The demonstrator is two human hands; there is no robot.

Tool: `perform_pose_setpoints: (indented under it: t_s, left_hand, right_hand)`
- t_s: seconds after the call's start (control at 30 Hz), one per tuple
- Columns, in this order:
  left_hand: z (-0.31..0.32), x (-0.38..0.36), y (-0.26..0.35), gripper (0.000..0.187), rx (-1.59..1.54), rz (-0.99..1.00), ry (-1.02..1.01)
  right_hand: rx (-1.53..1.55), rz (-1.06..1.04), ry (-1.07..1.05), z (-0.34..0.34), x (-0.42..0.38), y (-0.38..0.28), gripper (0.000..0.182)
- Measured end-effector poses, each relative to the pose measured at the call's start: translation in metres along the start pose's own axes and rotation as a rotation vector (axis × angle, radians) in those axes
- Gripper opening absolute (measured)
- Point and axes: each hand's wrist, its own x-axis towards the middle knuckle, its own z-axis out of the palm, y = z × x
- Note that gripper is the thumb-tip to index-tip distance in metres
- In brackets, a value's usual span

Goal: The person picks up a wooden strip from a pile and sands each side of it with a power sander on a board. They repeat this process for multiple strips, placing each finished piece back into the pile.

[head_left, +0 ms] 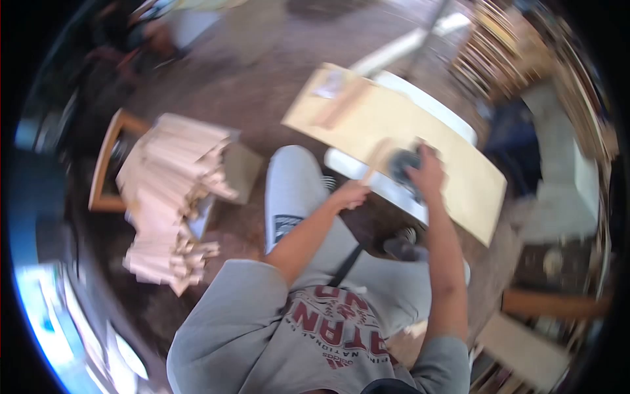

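Observation:
A pale wooden board (459, 177) lies across a white stool or small table (433, 113) in front of my knees. My left hand (352, 195) is closed round the near end of a short wooden strip (378, 157), whose far end rests over the board's near edge. To its right, my right hand (428, 172) grips a dark, rounded tool (403, 164) on the board; motion blur hides its details. Another wooden strip (342, 104) lies at the board's far left, beside a small whitish paper (329, 85).
Stacked wooden pieces (170, 171) spread on the left beside a wooden frame (103, 164). More stacked wood (489, 49) stands at the upper right, near a dark blue object (515, 148). A person (154, 36), blurred, is at the upper left.

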Motion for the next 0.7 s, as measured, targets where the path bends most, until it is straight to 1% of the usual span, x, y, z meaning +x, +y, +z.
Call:
perform_pose_setpoints:
  t_s: [0.03,0.07,0.1,0.13,0.17,0.23,0.27,0.3,0.33,0.37,0.4,0.43,0.47,0.57,0.67,0.7]
  left_hand:
    - [-0.01,-0.001,0.006,0.021,-0.129,0.092,0.045]
    - [-0.015,-0.037,0.042,0.02,-0.173,0.195,0.113]
    - [-0.012,-0.085,0.084,0.02,-0.212,0.288,0.176]
    - [-0.022,-0.106,0.102,0.02,-0.19,0.409,0.403]
    - [-0.04,-0.122,0.114,0.021,-0.148,0.521,0.613]
    - [-0.123,-0.137,0.093,0.028,0.127,0.807,1.068]
    - [-0.131,-0.188,0.107,0.031,-0.031,0.684,1.132]
    - [-0.158,-0.21,0.097,0.038,0.247,0.632,1.509]
    - [-0.21,-0.209,0.068,0.046,0.468,0.618,1.842]
    - [-0.208,-0.269,0.085,0.05,0.171,0.442,1.621]
    - [-0.242,-0.281,0.065,0.055,0.252,0.354,1.808]
    - [-0.278,-0.295,0.044,0.057,0.33,0.445,1.925]
    - [-0.302,-0.311,0.026,0.059,0.41,0.533,2.041]
    - [-0.307,-0.351,0.016,0.06,0.278,0.242,2.12]
    - [-0.324,-0.346,-0.008,0.059,0.474,-0.155,2.124]
    - [-0.32,-0.343,-0.008,0.057,0.594,-0.062,2.124]
  right_hand:
    - [-0.007,-0.101,0.054,0.009,0.008,0.026,0.059]
    - [-0.018,0.037,-0.007,0.002,0.011,0.032,0.068]
    - [-0.053,0.053,0.017,0.012,0.017,0.056,0.081]
    - [-0.18,0.211,-0.067,-0.001,0.016,0.051,0.09]
    - [-0.23,0.232,-0.073,0.004,0.013,0.067,0.093]
    - [-0.315,0.295,-0.077,-0.006,0.006,0.073,0.094]
    - [-0.323,0.289,-0.073,-0.006,0.003,0.08,0.094]
    - [-0.334,0.292,-0.067,-0.006,0.0,0.088,0.093]
    - [-0.345,0.301,-0.058,-0.006,-0.001,0.094,0.093]
    - [-0.348,0.309,-0.056,-0.006,-0.001,0.1,0.092]
    - [-0.351,0.318,-0.056,-0.007,-0.002,0.105,0.091]
    - [-0.355,0.326,-0.061,-0.007,-0.003,0.107,0.09]
    - [-0.353,0.356,-0.076,-0.01,-0.002,0.105,0.089]
    - [-0.36,0.38,-0.05,-0.009,-0.005,0.111,0.09]
    - [-0.36,0.392,-0.042,-0.008,-0.004,0.116,0.09]
    - [-0.351,0.383,-0.051,-0.009,-0.004,0.116,0.09]
